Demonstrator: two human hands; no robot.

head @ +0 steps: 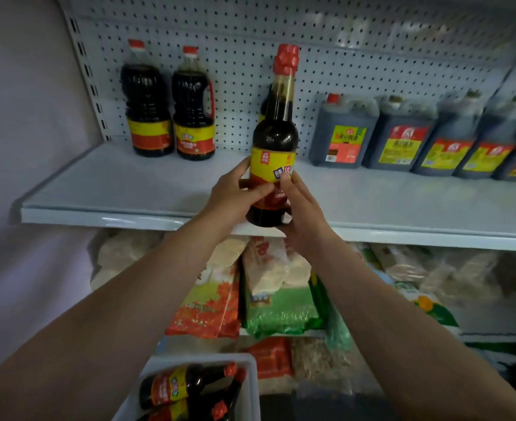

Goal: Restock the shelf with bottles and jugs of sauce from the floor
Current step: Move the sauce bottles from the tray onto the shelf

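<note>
Two hands are on one bottle (274, 138): my left hand (235, 189) wraps the lower label from the left, fingers curled across the front, and my right hand (302, 208) cups the base from the right, so each grip is closed on the glass with nothing loose. I hold the bottle upright, its base at the front lip of the shelf (104, 183), in the open stretch between the two tall bottles (171, 104) at the back left and the row of square jugs (402, 135) on the right. I can't tell whether the base is resting on the shelf yet. To do this well I'd keep it vertical, slide it back toward the pegboard, and keep clear of the nearest jug. More bottles lie in the white bin (252, 387) below, so there is plenty left to restock.
</note>
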